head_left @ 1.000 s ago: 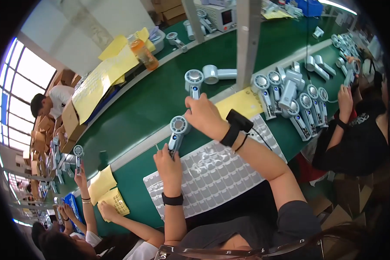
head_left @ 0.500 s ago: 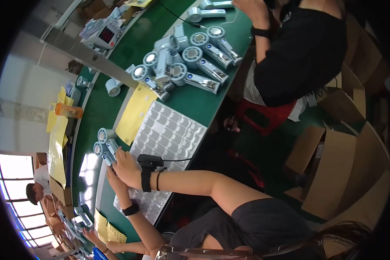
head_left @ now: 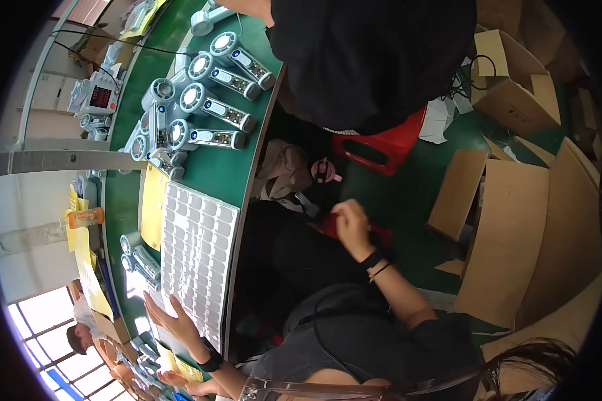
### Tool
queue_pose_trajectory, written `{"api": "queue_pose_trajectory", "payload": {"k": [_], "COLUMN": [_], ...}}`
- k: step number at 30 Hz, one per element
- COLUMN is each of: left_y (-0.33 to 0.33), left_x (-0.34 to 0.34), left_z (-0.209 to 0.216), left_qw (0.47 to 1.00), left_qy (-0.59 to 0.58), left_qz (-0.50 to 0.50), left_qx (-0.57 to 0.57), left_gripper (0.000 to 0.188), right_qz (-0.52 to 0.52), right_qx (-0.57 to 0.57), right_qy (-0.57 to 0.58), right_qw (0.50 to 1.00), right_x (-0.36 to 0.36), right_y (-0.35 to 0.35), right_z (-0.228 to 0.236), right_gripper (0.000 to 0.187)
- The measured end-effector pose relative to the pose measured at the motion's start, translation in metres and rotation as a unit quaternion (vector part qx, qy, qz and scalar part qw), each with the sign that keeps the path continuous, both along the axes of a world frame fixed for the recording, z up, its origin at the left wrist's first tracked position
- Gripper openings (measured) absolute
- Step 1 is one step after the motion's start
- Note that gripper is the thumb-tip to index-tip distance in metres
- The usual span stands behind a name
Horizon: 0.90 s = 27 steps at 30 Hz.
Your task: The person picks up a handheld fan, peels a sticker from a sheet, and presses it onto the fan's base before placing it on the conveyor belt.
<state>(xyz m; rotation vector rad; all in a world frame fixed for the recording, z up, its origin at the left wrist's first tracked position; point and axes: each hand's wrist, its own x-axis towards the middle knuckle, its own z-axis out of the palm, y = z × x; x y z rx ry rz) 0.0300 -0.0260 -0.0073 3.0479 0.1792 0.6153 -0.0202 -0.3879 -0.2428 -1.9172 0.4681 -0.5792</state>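
1. Okay, left hand: well open, fingers extended, thumb apart, nothing seen in it. It's by the near end of the pale sheet of grey pads, fingertips just beside the handle ends of two fans. Can't see contact with either.
2. Right hand: off the bench, out over the floor side near the red stool. Fingers curled partway; can't tell if anything is inside the curl.
3. Location: the two handheld fans lie on the bench side by side, between its far edge and the sheet. Round heads point away from the person, handles angle toward the sheet. Can't tell if they touch each other.
4. Handling, my read: light, hard plastic shell, stiff, no give. Smooth finish, so mildly slippery. Round head probably makes it roll or pivot if nudged.
5. Weak spot: handles in the fan pile show open recesses with bare parts inside. The near pair look similar, but detail is small. I'd treat the recess as fragile.
6. Grip: pinch the handle across its side walls, about midway. Keep fingertips out of the recess and off the grille.
7. Sheet looks thin and bendy; best held by a corner or edge, not the pads.
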Motion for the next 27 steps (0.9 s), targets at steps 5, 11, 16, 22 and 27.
{"api": "queue_pose_trajectory", "payload": {"k": [5,11,16,22,27], "left_y": [-0.057,-0.092,-0.112,-0.139,-0.151], "left_x": [-0.002,-0.005,-0.006,-0.004,0.003], "left_z": [0.034,0.033,0.032,0.04,0.056], "left_qw": [0.992,0.985,0.978,0.968,0.933], "left_qy": [-0.01,0.023,0.053,0.068,0.157], "left_qz": [-0.11,-0.167,-0.198,-0.241,-0.323], "left_qx": [0.053,0.03,0.022,0.015,-0.009], "left_gripper": [0.052,0.045,0.043,0.041,0.042], "right_qz": [-0.021,0.027,-0.011,-0.059,-0.076], "right_qx": [0.025,0.042,0.095,0.168,0.184], "right_qy": [0.261,0.347,0.37,0.391,0.39], "right_qw": [0.965,0.937,0.924,0.903,0.899], "right_x": [-0.124,-0.153,-0.145,-0.138,-0.125], "right_y": [0.001,0.011,0.013,0.009,0.007], "right_z": [-0.16,-0.194,-0.191,-0.202,-0.217], "right_gripper": [0.007,0.009,0.009,0.012,0.011]}}
